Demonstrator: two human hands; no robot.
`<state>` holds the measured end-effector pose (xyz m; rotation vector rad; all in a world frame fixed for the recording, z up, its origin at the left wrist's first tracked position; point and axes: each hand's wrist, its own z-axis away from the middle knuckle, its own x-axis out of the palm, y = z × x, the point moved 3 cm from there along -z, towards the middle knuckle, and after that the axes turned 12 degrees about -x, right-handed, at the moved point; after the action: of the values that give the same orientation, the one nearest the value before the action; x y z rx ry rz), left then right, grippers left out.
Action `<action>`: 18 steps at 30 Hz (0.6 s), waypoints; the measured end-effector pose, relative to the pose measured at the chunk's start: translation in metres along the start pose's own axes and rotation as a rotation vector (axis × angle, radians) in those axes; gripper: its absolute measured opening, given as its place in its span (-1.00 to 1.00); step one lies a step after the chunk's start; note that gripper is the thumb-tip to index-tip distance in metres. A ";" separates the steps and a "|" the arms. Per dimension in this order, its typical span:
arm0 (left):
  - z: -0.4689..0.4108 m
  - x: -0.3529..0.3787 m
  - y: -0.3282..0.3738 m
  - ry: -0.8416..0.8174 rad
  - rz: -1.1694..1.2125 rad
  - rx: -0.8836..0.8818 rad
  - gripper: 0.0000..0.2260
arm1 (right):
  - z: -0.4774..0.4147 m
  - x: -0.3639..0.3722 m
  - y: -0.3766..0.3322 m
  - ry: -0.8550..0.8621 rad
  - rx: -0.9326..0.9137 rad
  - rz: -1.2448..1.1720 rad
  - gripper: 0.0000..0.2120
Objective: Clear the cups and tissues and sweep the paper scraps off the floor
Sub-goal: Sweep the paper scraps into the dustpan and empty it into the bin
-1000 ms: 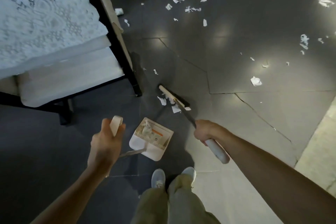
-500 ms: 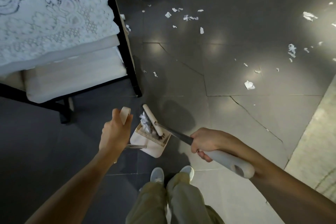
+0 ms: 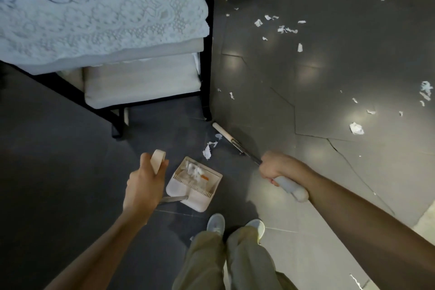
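Extending both bare arms forward and down, left forearm [image 3: 101,247] angled in from the lower left, right forearm [image 3: 364,221] from the lower right. Wrapping the left hand [image 3: 144,183] round the cream top of the dustpan handle [image 3: 157,160], back of the hand facing up. Clenching the right hand [image 3: 280,166] on the broom handle [image 3: 292,188], pale grip end sticking out behind the fist. Standing with feet [image 3: 215,221] close together between the arms.

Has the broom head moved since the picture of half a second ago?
Yes. The broom head has gone out from the mouth of the dustpan toward the foot of the black chair leg, and now lies close beside it.
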<state>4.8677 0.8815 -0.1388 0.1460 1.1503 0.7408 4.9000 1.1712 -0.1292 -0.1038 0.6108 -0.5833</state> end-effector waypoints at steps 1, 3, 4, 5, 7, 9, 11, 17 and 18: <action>-0.003 -0.002 -0.002 0.011 0.001 0.002 -0.76 | -0.002 0.006 -0.010 -0.015 -0.022 0.090 -0.89; -0.013 -0.005 -0.001 0.030 0.002 0.000 -0.75 | -0.003 0.020 -0.026 -0.074 -0.069 0.218 -0.87; -0.018 -0.005 0.002 0.034 0.003 -0.002 -0.75 | -0.003 0.027 -0.031 -0.103 -0.084 0.259 -0.90; -0.022 -0.004 0.006 0.035 0.004 -0.004 -0.75 | -0.001 0.034 -0.035 -0.128 -0.092 0.275 -0.90; -0.029 -0.002 0.016 0.034 0.010 0.007 -0.75 | 0.003 0.043 -0.039 -0.168 -0.073 0.273 -0.83; -0.034 0.001 0.027 0.022 0.009 0.029 -0.74 | 0.008 0.044 -0.036 -0.186 -0.032 0.239 -0.77; -0.038 0.004 0.036 0.006 0.003 0.049 -0.74 | 0.018 0.034 -0.026 -0.183 -0.054 0.175 -0.72; -0.037 0.013 0.062 -0.006 0.061 0.082 -0.78 | 0.043 -0.013 0.027 -0.121 -0.234 -0.017 -0.63; -0.036 0.016 0.070 0.000 0.071 0.086 -0.77 | 0.041 -0.019 0.035 -0.110 -0.232 -0.042 -0.62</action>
<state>4.8077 0.9347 -0.1335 0.2606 1.1823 0.7542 4.9279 1.2081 -0.0947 -0.3656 0.5687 -0.5419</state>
